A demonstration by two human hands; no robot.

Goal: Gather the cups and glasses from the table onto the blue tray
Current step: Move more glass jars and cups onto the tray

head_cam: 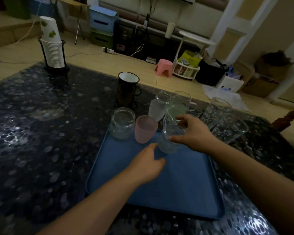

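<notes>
A blue tray (168,187) lies on the dark patterned table (41,133). At its far edge stand a clear glass jar (122,123) and a pink cup (145,128). My right hand (195,133) grips a small clear glass (170,138) by its rim, just over the tray's far right part. My left hand (147,164) hovers over the tray with a fingertip near that glass's base, holding nothing. Behind the tray stand a frosted bottle (159,106), a green-tinted glass (176,109), a handled clear mug (183,99), two patterned glasses (217,111) and a black mug (128,82).
A rack of stacked white paper cups (53,50) stands at the table's far left. Beyond the table's far edge are a pink stool (164,67), a small white shelf (187,70) and boxes on the floor. A wooden chair part (288,117) shows at right.
</notes>
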